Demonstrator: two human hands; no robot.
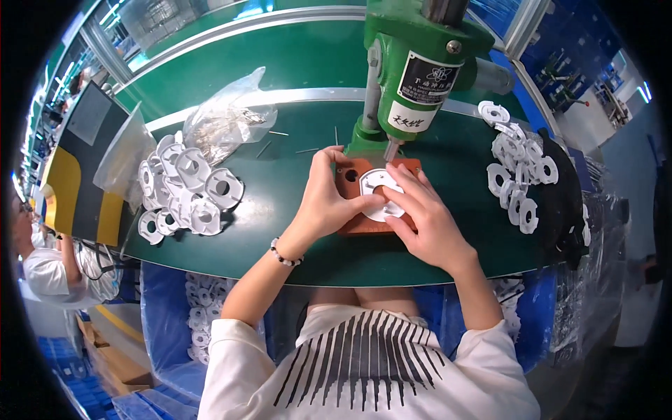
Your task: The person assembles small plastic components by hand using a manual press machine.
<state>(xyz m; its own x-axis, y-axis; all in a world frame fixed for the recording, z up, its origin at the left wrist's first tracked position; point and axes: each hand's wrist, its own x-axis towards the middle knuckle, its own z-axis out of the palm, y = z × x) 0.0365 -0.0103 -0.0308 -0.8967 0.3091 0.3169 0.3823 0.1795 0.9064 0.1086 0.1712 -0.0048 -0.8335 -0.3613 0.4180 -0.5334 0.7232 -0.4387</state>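
A round white plastic part with an opening in its middle lies on the orange-red fixture block, under the ram of a green hand press. My left hand is bent around the block's left side. Its thumb presses on the part, while its fingertips reach the block's far left corner. From the right, my right hand closes over the part, thumb at the near rim and fingers across the top and far rim. The press's slim metal tip comes down just beyond my right fingertips.
Similar white parts lie in a pile at left and another pile at right. A clear bag of metal pins sits behind the left pile, with several loose pins near it. Blue bins of parts stand below the table edge.
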